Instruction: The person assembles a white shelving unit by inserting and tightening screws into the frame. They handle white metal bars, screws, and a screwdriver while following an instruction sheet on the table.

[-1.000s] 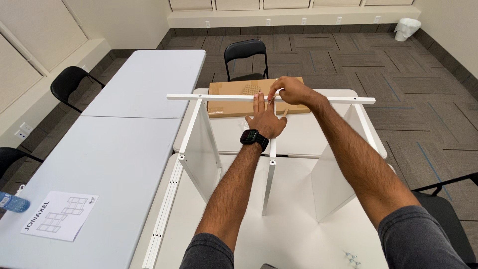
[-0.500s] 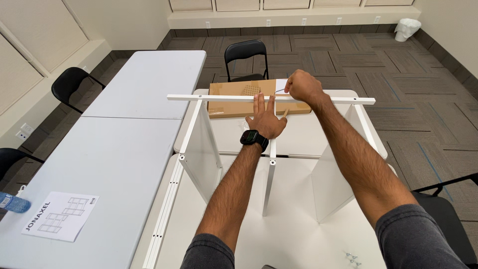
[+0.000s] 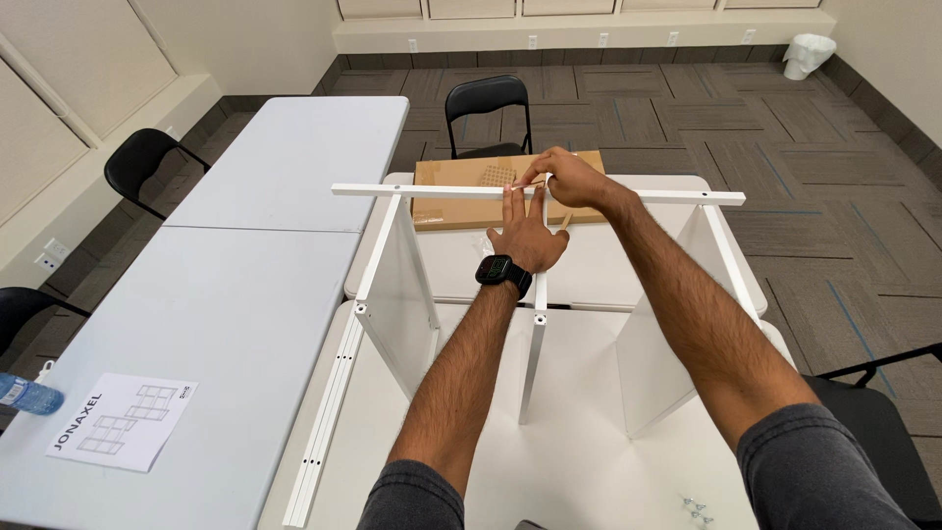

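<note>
A white metal frame stands on the white table: a long top rail runs across side panels and a thin middle upright. My left hand, with a black watch on the wrist, lies flat with its fingers stretched up against the rail where the upright meets it. My right hand reaches over the rail from behind, and its fingertips pinch at the rail's top just above the left fingers. Anything between those fingertips is too small to make out.
A flat cardboard box lies behind the frame, with a black folding chair beyond it. Loose white rails lie left of the frame, small screws near right. On the grey table are an instruction sheet and a water bottle.
My right hand has dropped from slightly above the rail back onto it, fingertips now pinched at the joint. The left hand stays flat against the rail.
</note>
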